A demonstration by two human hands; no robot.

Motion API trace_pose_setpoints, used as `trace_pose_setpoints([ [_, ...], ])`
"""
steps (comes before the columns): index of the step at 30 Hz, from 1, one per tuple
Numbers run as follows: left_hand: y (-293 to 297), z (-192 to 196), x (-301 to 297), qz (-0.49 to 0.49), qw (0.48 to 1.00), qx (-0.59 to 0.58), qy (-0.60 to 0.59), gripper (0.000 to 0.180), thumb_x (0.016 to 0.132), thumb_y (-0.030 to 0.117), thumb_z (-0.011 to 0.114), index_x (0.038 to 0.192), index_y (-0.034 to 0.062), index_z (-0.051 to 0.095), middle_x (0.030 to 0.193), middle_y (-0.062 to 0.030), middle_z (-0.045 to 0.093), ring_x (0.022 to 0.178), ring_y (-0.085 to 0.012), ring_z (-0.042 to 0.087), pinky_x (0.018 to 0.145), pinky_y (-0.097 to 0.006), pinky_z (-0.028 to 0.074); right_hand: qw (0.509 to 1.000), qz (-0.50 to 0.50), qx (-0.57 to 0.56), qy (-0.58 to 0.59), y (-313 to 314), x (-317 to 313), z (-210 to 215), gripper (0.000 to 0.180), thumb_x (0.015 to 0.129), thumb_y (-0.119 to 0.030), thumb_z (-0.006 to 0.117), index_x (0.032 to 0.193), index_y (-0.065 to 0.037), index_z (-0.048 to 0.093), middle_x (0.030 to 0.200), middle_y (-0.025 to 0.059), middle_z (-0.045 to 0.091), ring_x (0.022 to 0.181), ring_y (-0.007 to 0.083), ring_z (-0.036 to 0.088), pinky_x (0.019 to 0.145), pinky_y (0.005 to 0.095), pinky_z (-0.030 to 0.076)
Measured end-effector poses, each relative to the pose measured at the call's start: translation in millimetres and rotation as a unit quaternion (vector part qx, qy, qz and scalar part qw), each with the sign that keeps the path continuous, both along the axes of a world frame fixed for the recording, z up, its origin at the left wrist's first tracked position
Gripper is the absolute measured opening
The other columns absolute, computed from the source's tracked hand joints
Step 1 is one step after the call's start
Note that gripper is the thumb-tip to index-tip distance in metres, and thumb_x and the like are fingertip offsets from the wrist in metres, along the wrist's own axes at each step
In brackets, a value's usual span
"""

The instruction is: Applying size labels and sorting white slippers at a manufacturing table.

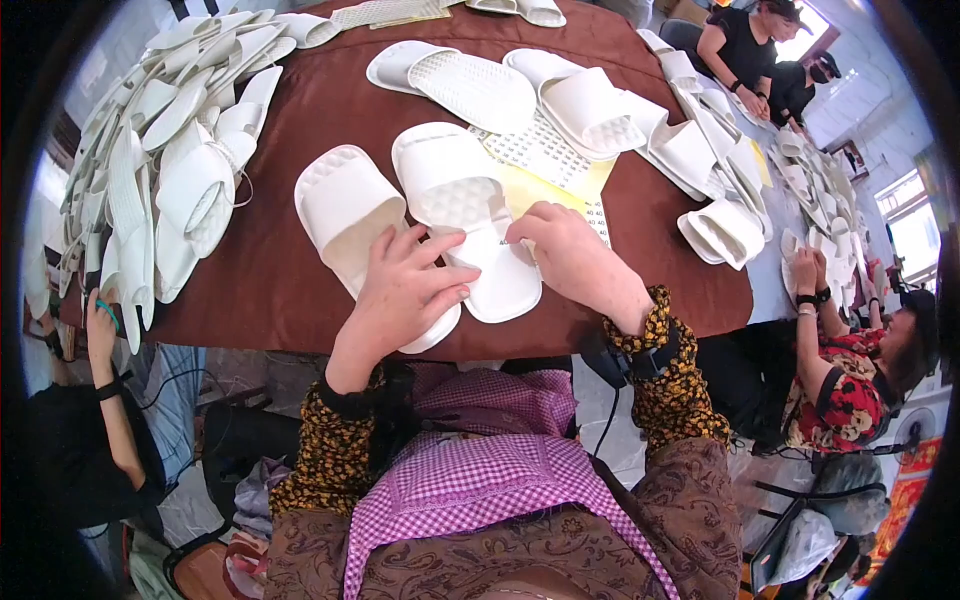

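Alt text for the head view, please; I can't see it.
A person's left hand lies spread over a pair of white slippers; the right hand works at one insole. Around them on a brown cloth are printed sheets and more slippers, with co-workers at the sides.

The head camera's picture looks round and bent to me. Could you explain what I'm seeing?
There is no machine here, just a person's own bare hands. The single picture comes from a wide fisheye camera on that person's head, looking down, so edges curve. On the brown cloth lie white slippers, with a large pile at left and a printed sheet beyond the hands. The left hand is spread over a pair. The right hand has its fingertips at the insole of the right slipper; whether they pinch anything is hard to tell. Other people are nearby.
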State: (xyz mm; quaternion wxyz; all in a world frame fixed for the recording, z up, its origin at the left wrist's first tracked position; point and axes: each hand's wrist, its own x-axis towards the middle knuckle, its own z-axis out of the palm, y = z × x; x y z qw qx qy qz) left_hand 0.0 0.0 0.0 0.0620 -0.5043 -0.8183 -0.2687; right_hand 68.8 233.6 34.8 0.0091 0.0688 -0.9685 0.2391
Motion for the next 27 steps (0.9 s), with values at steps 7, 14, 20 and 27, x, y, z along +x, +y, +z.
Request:
trace_pose_setpoints([
  [7, 0, 1, -2, 0.007, 1.000, -0.003, 0.012, 0.022, 0.080, 0.025, 0.068, 0.101, 0.0240, 0.073, 0.129, -0.0001, 0.056, 0.122, -0.0322, 0.046, 0.106, -0.055, 0.025, 0.993, 0.026, 0.063, 0.092, -4, 8, -1, 0.025, 0.082, -0.006, 0.056, 0.106, -0.007, 0.063, 0.096, 0.0134, 0.057, 0.097, 0.0316, 0.055, 0.087, 0.0396, 0.043],
  [14, 0, 1, -3, 0.006, 1.000, -0.006, 0.004, 0.022, 0.081, 0.025, 0.067, 0.102, 0.0241, 0.073, 0.130, -0.0001, 0.055, 0.122, -0.0320, 0.046, 0.106, -0.054, 0.025, 0.988, 0.052, 0.093, 0.112, -5, 15, 1, 0.031, 0.079, -0.004, 0.055, 0.109, -0.005, 0.060, 0.092, 0.0124, 0.054, 0.091, 0.0299, 0.053, 0.084, 0.0387, 0.043],
  [20, 1, 2, 0, 0.008, 1.000, -0.006, 0.006, 0.022, 0.080, 0.026, 0.068, 0.101, 0.0244, 0.073, 0.130, -0.0001, 0.056, 0.122, -0.0319, 0.046, 0.106, -0.054, 0.025, 0.982, 0.059, 0.108, 0.145, -11, 20, -2, 0.032, 0.077, -0.003, 0.055, 0.109, -0.005, 0.061, 0.091, 0.0114, 0.053, 0.089, 0.0282, 0.053, 0.082, 0.0382, 0.043],
  [27, 0, -2, 0, 0.005, 1.000, -0.001, 0.008, 0.023, 0.078, 0.025, 0.069, 0.101, 0.0245, 0.073, 0.128, -0.0004, 0.056, 0.121, -0.0324, 0.047, 0.106, -0.055, 0.026, 0.987, 0.043, 0.129, 0.081, -7, 28, 7, 0.036, 0.079, -0.002, 0.055, 0.114, -0.009, 0.062, 0.097, 0.0114, 0.054, 0.094, 0.0289, 0.053, 0.087, 0.0379, 0.043],
])
